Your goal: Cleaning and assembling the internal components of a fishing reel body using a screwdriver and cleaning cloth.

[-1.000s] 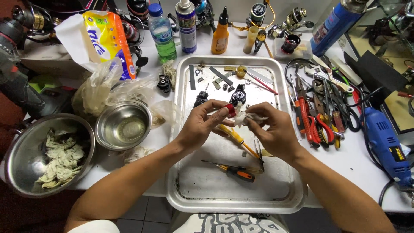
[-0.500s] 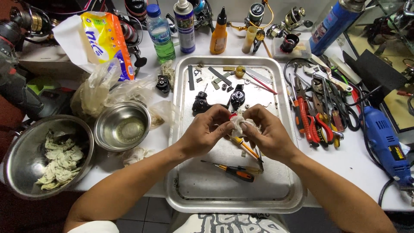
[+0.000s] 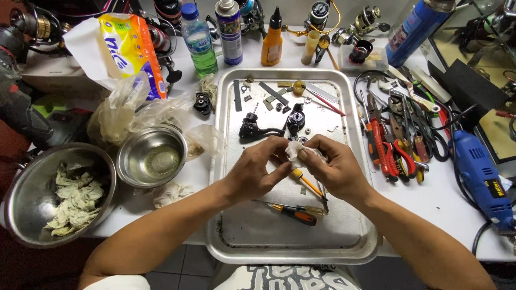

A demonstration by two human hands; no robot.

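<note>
My left hand (image 3: 259,171) and my right hand (image 3: 332,167) meet over the middle of a metal tray (image 3: 290,231). Both pinch a small wad of white tissue (image 3: 295,151) between their fingertips; whatever is wrapped in it is hidden. Just beyond the hands lie a black fishing reel body (image 3: 252,129) and a black round reel part (image 3: 295,121). Under the hands rest a yellow-handled screwdriver (image 3: 303,180) and an orange and black screwdriver (image 3: 295,214).
A small steel bowl (image 3: 152,157) and a large bowl of used tissue (image 3: 54,193) stand at left. Bottles (image 3: 199,40) and a spray can (image 3: 229,32) line the back. Pliers and wrenches (image 3: 395,134) and a blue rotary tool (image 3: 478,177) lie at right.
The hands have drawn slightly nearer me and closer together around the tissue wad. The black reel body, held near the hands a second ago, now lies on the tray.
</note>
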